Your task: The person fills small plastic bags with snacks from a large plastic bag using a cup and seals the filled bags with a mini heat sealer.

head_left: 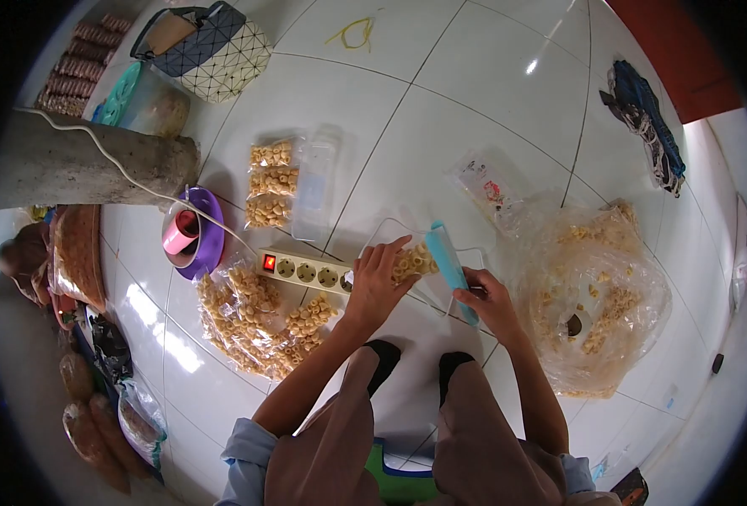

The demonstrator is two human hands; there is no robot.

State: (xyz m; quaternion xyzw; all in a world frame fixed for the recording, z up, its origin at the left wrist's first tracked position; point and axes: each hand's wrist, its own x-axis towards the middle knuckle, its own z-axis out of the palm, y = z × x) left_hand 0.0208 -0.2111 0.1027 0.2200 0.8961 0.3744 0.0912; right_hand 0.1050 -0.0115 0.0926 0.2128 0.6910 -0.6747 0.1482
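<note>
My left hand (pixel 375 285) is closed on a small clear bag of ring-shaped snacks (pixel 409 262), above the floor in front of my feet. In my right hand (pixel 490 302) is a long turquoise bag sealer (pixel 448 263), held by its lower end. It is tilted and lies across the right end of the bag; whether its jaws are closed cannot be made out. A cream power strip (pixel 306 271) with a lit red switch lies just left of my left hand. Beyond it are filled snack bags (pixel 271 183) in a column, next to a clear plastic container (pixel 313 190).
A large clear bag of snacks (pixel 593 295) sits at the right, an open heap of bagged snacks (pixel 247 316) at the left. A purple basin (pixel 208 244) holds a pink cup (pixel 180 233). White cords run over the tiles. A concrete pillar (pixel 95 164) stands far left.
</note>
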